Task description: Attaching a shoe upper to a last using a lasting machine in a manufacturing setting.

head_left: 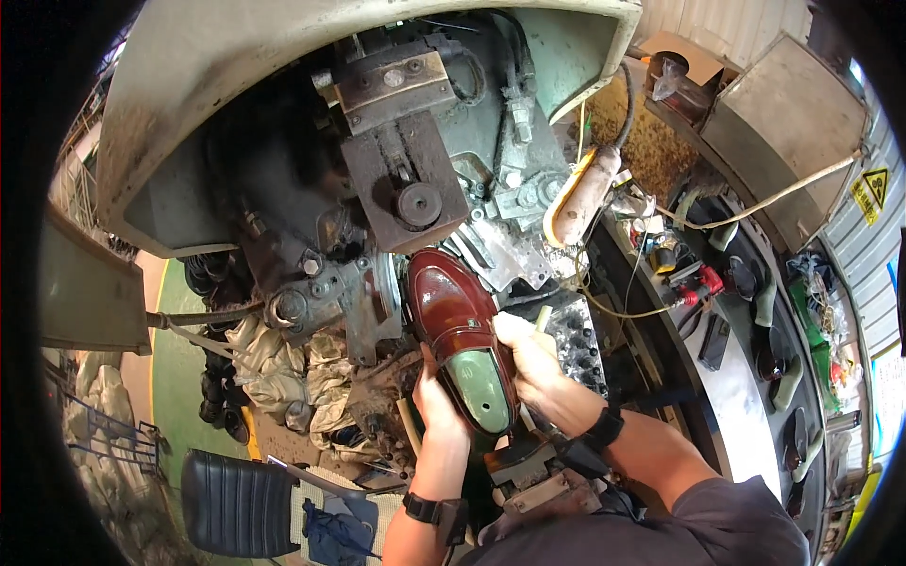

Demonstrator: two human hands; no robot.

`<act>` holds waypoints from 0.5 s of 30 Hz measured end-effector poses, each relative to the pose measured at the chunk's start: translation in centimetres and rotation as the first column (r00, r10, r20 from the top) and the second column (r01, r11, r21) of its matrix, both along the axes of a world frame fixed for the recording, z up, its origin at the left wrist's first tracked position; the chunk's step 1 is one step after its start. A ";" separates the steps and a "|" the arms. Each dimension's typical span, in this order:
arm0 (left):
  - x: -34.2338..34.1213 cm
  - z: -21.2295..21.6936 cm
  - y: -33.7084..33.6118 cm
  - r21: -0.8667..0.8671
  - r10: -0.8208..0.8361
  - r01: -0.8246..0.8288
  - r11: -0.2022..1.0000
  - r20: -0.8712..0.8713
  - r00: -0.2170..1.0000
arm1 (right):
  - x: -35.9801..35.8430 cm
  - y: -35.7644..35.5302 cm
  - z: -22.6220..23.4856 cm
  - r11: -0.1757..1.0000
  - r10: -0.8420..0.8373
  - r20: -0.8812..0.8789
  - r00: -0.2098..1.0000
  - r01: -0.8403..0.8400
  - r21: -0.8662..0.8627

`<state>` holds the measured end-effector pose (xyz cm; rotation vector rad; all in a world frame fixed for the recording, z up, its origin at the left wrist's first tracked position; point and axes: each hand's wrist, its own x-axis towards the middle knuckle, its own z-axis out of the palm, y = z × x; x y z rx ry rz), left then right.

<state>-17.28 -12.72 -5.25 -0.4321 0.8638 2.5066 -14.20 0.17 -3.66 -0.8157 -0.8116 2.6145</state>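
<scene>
Fingers of the left hand (439, 404) and right hand (534, 360) clamp the dark-red shoe (451, 300) from opposite sides, seemingly to steady it, toe toward the machine (401, 179)

A dark short-sleeved shirt (661, 542) is worn with two black wrist straps (604, 429).

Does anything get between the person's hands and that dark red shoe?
Nothing visible at the left hand, which holds the shoe directly. The right hand holds it too, but its fingers look bright white: covering or glare, I can't tell.
</scene>
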 end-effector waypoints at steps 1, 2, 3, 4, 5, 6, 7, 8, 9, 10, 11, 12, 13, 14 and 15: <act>0.0 1.6 -0.1 -0.033 -0.087 0.087 0.996 -0.001 0.996 | -0.1 0.0 0.5 0.999 -0.028 0.024 0.999 0.028 -0.022; 0.2 3.6 0.1 -0.072 -0.100 0.109 0.991 0.121 0.988 | -0.2 0.4 1.1 0.999 -0.031 0.028 0.999 0.032 -0.024; -0.1 3.7 -0.1 -0.063 -0.128 0.137 0.989 0.117 0.985 | -0.1 0.5 2.6 0.996 0.010 0.036 0.999 -0.007 -0.086; -0.2 3.7 -0.4 -0.055 -0.157 0.164 0.985 0.114 0.981 | 0.0 0.6 3.3 0.988 0.052 0.043 0.998 -0.045 -0.150; 0.1 3.4 -0.4 -0.057 -0.155 0.163 0.985 0.122 0.980 | 0.0 0.6 2.6 0.986 0.053 0.032 0.998 -0.048 -0.158; 0.3 3.3 -0.1 -0.046 -0.129 0.134 0.990 0.100 0.987 | -0.1 0.7 2.2 0.986 0.050 0.032 0.998 -0.045 -0.159; 0.5 3.1 0.1 -0.035 -0.102 0.105 0.994 0.079 0.992 | -0.1 0.6 1.8 0.988 0.021 0.027 0.999 -0.016 -0.155; 0.3 2.4 0.2 -0.037 -0.105 0.109 0.993 0.081 0.991 | -0.1 0.6 1.4 0.988 -0.009 0.021 1.000 0.012 -0.152; 0.1 1.0 0.2 0.023 -0.089 0.087 0.996 0.065 0.994 | -0.1 0.3 0.9 0.988 -0.008 0.023 1.000 0.011 -0.155; -0.1 -0.5 0.1 0.083 -0.070 0.065 0.994 0.050 0.996 | -0.1 0.0 0.3 0.995 -0.016 -0.019 1.000 0.014 -0.094; -0.3 -2.3 -0.2 0.056 -0.059 0.058 0.997 0.016 0.998 | -0.1 -0.2 -0.3 0.999 -0.022 -0.061 0.998 0.020 -0.034; -0.7 -4.1 -0.2 0.011 0.013 -0.014 1.000 0.020 1.000 | -0.3 -0.2 -1.2 0.999 -0.018 -0.063 0.998 0.016 -0.033; -0.9 -4.7 0.1 -0.028 0.060 -0.061 0.998 -0.039 0.997 | -0.4 0.0 -2.1 1.000 0.008 -0.048 0.999 -0.009 -0.015; -0.9 -5.2 0.4 -0.065 0.104 -0.110 0.992 -0.100 0.990 | -0.5 0.1 -3.0 0.999 0.034 -0.033 0.999 -0.034 0.004; -0.8 -4.9 0.7 -0.067 0.104 -0.111 0.992 -0.097 0.990 | -0.5 0.1 -3.4 0.999 0.035 -0.030 0.999 -0.034 0.002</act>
